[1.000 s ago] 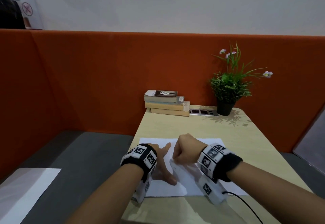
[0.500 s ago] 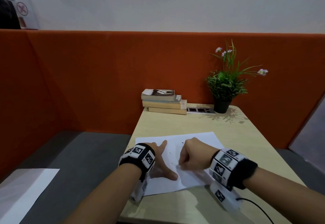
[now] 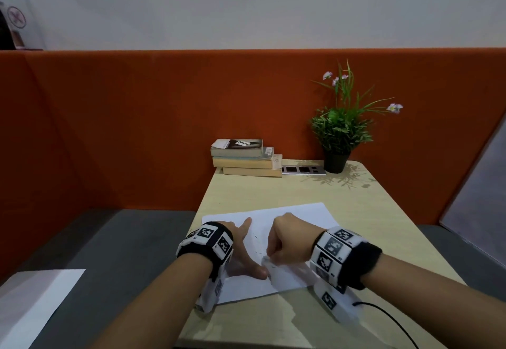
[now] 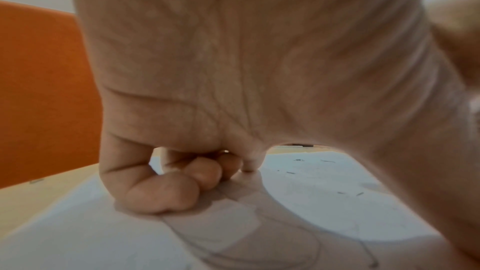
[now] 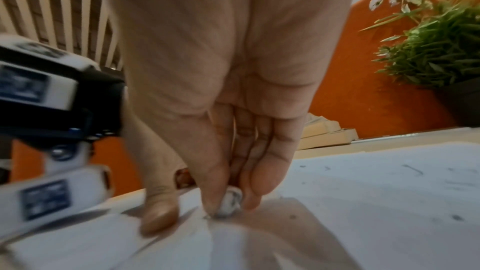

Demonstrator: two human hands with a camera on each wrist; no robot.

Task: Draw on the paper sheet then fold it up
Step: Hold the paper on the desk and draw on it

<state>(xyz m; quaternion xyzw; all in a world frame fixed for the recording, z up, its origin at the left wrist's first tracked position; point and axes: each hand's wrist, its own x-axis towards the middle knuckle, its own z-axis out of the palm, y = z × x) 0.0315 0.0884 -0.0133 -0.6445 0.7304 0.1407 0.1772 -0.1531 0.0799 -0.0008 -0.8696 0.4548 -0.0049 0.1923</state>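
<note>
**Paper turns while the drawing goes on**

Since a second ago the paper (image 3: 295,220) has turned a bit on the table (image 3: 369,211). Its far right corner now points to 1 o'clock. The right hand (image 3: 287,242) has slid nearer to the person.

The paper lies flat at the near end of the table, under both hands. The left hand (image 3: 241,253) holds nothing. It pins the paper down with its thumb and first finger spread out, and its other fingers are tucked under. The right hand is closed tight, and its fingertips pinch a white stub (image 5: 231,200) that touches the paper. I cannot tell if the stub is for drawing or for rubbing out. Small dark marks (image 5: 413,168) dot the paper at 12 o'clock from the hands. The paper is a little rumpled right by the stub.

I think the drawing step is the one going on, and no folding has begun. Next, the stub should be put down so both hands are free. Then the edges need to line up for a neat fold.

One pot (image 3: 336,162) stands at 1 o'clock on the table. It holds a green plant (image 3: 342,127) with small flowers. Books (image 3: 246,159) sit at 12 o'clock.
</note>
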